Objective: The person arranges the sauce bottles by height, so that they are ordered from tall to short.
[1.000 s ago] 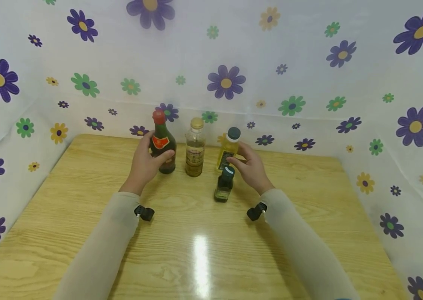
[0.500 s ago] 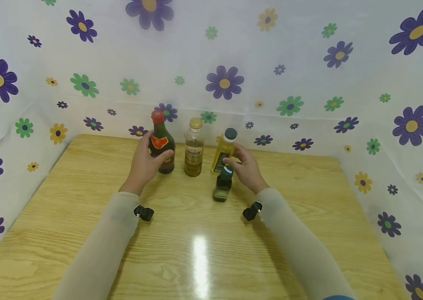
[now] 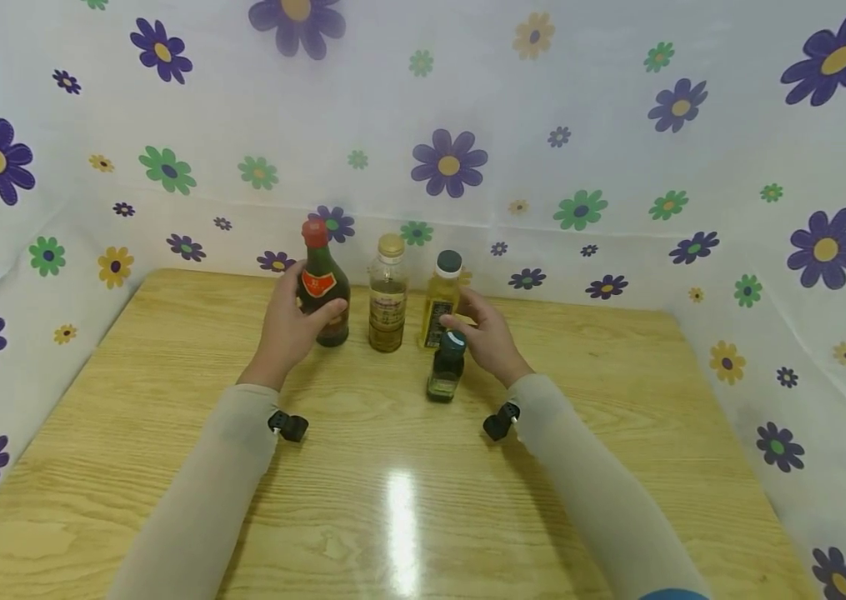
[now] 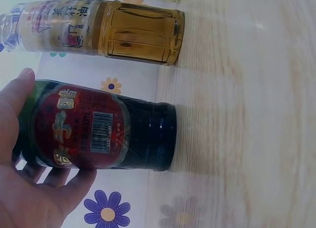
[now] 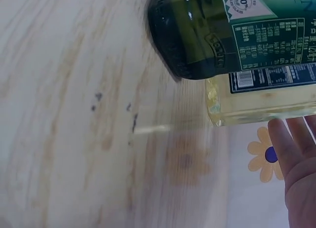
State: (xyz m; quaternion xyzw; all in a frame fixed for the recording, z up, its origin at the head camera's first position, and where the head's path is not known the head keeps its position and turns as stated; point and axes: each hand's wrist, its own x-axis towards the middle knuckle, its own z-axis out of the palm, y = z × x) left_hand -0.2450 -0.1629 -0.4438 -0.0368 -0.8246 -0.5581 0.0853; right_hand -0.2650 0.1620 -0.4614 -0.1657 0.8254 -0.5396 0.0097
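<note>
My left hand [image 3: 287,321] grips a dark green vinegar bottle [image 4: 98,127] with a red cap, thumb and fingers on opposite sides. The bottle stands upright at the back left. My right hand [image 3: 492,335] holds a clear bottle of yellow oil [image 3: 441,302] with a dark green cap, its thumb across the front label. In the right wrist view, some fingers [image 5: 286,144] show along that bottle's side. Just in front of it stands a small dark green bottle [image 3: 446,371], overlapping the oil bottle's base. A yellow-capped bottle of amber oil [image 3: 388,312] stands between the two held bottles.
The wood-grain table [image 3: 362,467] reaches back to a white flower-print curtain [image 3: 362,100], which also closes off both sides. A bright light reflection crosses the table's front middle.
My right hand has brought the yellow oil bottle left, toward the amber one. It leaned half a second ago and stands upright now. My left hand and the vinegar bottle have stayed put.
</note>
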